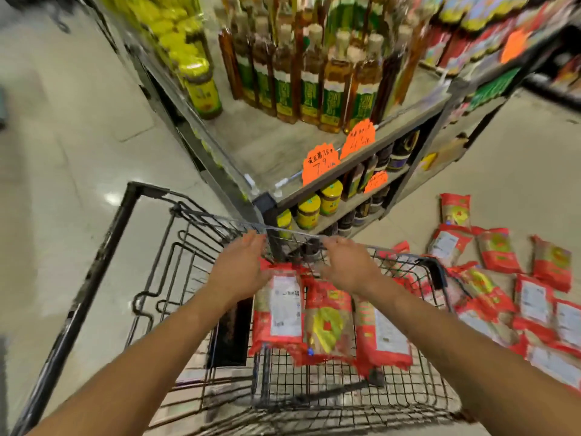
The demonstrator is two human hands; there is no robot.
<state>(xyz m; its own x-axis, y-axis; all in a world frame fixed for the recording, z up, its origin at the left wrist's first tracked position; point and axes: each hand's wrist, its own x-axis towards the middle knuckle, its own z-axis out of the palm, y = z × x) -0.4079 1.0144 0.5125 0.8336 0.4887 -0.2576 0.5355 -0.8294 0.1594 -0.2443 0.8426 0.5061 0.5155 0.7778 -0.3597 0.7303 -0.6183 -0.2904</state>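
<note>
Three long red plastic packets of dry food lie side by side on the wire floor of the shopping cart [125, 215], their length running away from the person. The left packet [279, 313] and the right packet [382, 335] show their white printed backs. The middle packet [327, 325] lies face up with a yellow emblem.

Both hands reach over the far ends of the packets, toward the front rim of the cart. The left hand [240, 264] has its fingers stretched out and relaxed, palm just above or barely touching the top end of the left packet; which of the two cannot be told. The right hand [345, 262] is likewise spread and grasps nothing, hovering over the top of the middle and right packets.

These packets look light and fairly stiff along their length. The film is glossy and likely slick, and the crimped ends are floppy. A grip across the middle of the body, thumb on one long edge and fingers on the other, should hold best. Pinching an end seal risks bending or snapping brittle contents.

Many more of the same packets [534, 297] are strewn on the floor [63, 152] to the right of the cart, below a shelf [267, 143] of oil bottles [333, 89].
</note>
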